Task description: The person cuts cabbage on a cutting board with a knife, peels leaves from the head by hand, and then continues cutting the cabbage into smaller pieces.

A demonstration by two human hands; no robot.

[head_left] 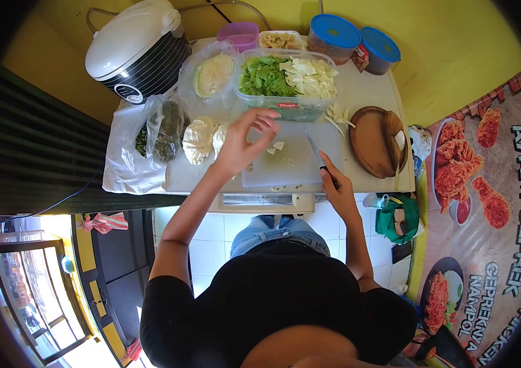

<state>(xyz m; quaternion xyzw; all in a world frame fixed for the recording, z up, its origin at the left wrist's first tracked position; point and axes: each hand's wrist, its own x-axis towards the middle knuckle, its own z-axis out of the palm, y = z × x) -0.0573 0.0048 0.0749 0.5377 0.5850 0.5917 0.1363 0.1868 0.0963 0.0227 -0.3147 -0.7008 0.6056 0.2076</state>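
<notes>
My right hand (339,187) grips a knife (314,146) by its dark handle, the blade pointing away from me over the white cutting board (294,170). My left hand (243,142) hovers over the board's left side with loosely bent fingers apart and nothing visible in them. A few small pale vegetable pieces (277,146) lie on the board beside it. Just beyond stands a clear plastic container (300,110), filled with chopped green leaves (264,76) on the left and sliced cabbage (309,78) on the right. Pale cabbage pieces (200,140) sit left of my left hand.
Bagged cabbage (213,76) and a plastic bag with dark greens (144,144) lie at left, below a rice cooker (135,52). Blue-lidded tubs (335,32) stand at the back. A round brown mortar (368,144) with its pestle is at right, near cabbage shreds (336,116).
</notes>
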